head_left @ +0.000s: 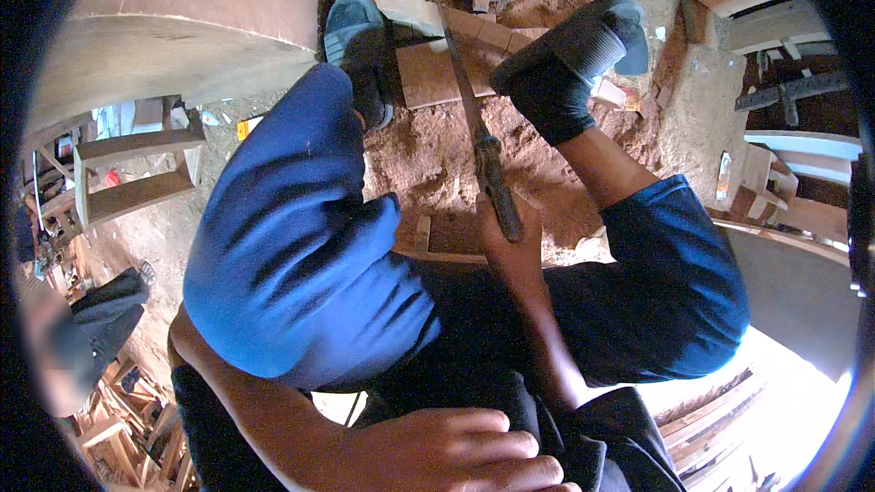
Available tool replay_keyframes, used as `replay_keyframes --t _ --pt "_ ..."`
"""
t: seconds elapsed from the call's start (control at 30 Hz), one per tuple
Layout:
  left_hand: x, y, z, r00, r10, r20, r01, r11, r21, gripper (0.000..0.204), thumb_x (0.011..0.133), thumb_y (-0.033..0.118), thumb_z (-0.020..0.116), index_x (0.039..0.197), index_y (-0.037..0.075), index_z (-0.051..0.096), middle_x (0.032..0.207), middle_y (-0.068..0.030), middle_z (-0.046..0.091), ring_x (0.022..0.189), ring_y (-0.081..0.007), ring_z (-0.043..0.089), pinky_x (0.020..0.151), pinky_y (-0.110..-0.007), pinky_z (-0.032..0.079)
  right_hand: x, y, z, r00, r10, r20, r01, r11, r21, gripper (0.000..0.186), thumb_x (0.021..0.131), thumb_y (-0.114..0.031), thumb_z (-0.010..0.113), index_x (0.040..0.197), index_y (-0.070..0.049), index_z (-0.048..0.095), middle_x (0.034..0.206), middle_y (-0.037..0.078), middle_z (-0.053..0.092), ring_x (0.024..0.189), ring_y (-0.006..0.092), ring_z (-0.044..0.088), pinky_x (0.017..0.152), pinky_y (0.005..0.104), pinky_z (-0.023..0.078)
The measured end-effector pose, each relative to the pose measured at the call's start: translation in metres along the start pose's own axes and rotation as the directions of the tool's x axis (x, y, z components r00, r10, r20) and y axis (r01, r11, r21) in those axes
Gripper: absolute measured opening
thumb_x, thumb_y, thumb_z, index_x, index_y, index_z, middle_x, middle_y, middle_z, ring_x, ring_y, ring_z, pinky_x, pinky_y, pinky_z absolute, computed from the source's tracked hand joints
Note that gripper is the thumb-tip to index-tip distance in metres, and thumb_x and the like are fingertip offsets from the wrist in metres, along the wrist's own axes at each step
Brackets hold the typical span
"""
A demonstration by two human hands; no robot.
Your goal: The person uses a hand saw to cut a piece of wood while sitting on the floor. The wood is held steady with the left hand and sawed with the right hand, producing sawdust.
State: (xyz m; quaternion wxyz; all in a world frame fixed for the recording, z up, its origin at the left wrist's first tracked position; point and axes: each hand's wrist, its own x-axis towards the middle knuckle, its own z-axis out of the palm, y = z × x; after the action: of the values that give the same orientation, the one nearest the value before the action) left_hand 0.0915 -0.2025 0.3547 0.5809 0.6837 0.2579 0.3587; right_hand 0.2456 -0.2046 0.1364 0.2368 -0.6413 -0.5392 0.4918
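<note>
My right hand (516, 241) is closed round the dark handle of a long file-like tool (467, 96) between my legs. Its narrow blade tapers away from me, passing over a flat wooden board (428, 73) on the ground between my feet. Whether the blade has teeth is too small to tell. Close to my body, my left hand (437, 451) lies against my dark clothing with its fingers bent over. The fingertips are hidden, and so is anything they may hold. My bent legs in blue trousers frame the spot.
Reddish-brown sawdust or earth (428, 159) covers the ground between my feet. A large wooden panel (182, 46) rises at the far left, beside a small wooden frame (137, 178). Wood scraps (123, 437) pile up at the lower left, near a person (59, 355). Wooden frames (775, 178) stand at right.
</note>
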Motion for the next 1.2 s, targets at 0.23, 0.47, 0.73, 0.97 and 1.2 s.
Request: replay_keyframes --t 0.23,0.47,0.73,0.97,1.2 --pt "-0.010 -0.009 0.016 0.993 0.084 -0.083 -0.078 0.995 0.069 0.017 0.085 0.017 0.063 0.097 0.006 0.067 0.081 -0.0034 0.063 0.069 -0.0157 0.062 0.053 -0.029 0.047 -0.051 -0.005 -0.033 0.994 0.081 0.068 -0.083 0.996 0.033 0.022 0.095 -0.021 0.059 0.108 -0.004 0.065 0.076 0.017 0.064 0.070 0.0321 0.066 0.061 0.0442 0.049" --pt "0.012 0.006 0.001 0.984 -0.006 0.180 -0.003 0.999 0.045 0.010 0.087 0.017 0.063 0.091 0.009 0.065 0.077 -0.0019 0.060 0.066 -0.0140 0.060 0.053 -0.026 0.047 -0.001 0.000 -0.012 0.999 0.048 0.014 -0.049 0.998 0.045 0.020 0.093 -0.021 0.061 0.088 -0.002 0.061 0.076 0.016 0.065 0.062 0.0291 0.061 0.056 0.0393 0.046" --pt "0.054 0.008 -0.046 0.897 -0.226 0.381 -0.014 0.845 0.534 0.014 0.078 0.021 0.067 0.085 0.009 0.066 0.072 -0.0043 0.059 0.052 -0.0171 0.054 0.044 -0.031 0.043 -0.021 0.005 -0.017 0.997 -0.067 0.038 0.065 0.996 0.054 0.021 0.093 -0.023 0.062 0.092 -0.002 0.063 0.075 0.012 0.061 0.069 0.0254 0.058 0.064 0.0393 0.046" --pt "0.163 -0.223 -0.072 0.776 -0.268 0.570 -0.425 0.446 0.788 0.041 0.091 0.042 0.059 0.100 0.002 0.064 0.101 -0.0168 0.067 0.098 -0.0341 0.064 0.083 -0.049 0.052 -0.019 -0.017 -0.010 0.991 -0.114 0.077 0.101 0.984 0.149 0.014 0.088 -0.013 0.062 0.085 -0.001 0.056 0.069 0.002 0.046 0.065 0.0113 0.042 0.058 0.0315 0.040" --pt "0.198 -0.277 -0.033 0.739 -0.465 0.488 -0.517 0.073 0.853 0.073 0.093 0.065 0.041 0.121 0.001 0.058 0.123 -0.0137 0.060 0.123 -0.0257 0.051 0.104 -0.047 0.036 -0.009 0.004 -0.021 1.000 0.026 0.013 -0.028 0.974 0.223 0.015 0.087 -0.014 0.063 0.083 -0.001 0.057 0.063 0.001 0.045 0.060 0.0099 0.041 0.054 0.0314 0.038"
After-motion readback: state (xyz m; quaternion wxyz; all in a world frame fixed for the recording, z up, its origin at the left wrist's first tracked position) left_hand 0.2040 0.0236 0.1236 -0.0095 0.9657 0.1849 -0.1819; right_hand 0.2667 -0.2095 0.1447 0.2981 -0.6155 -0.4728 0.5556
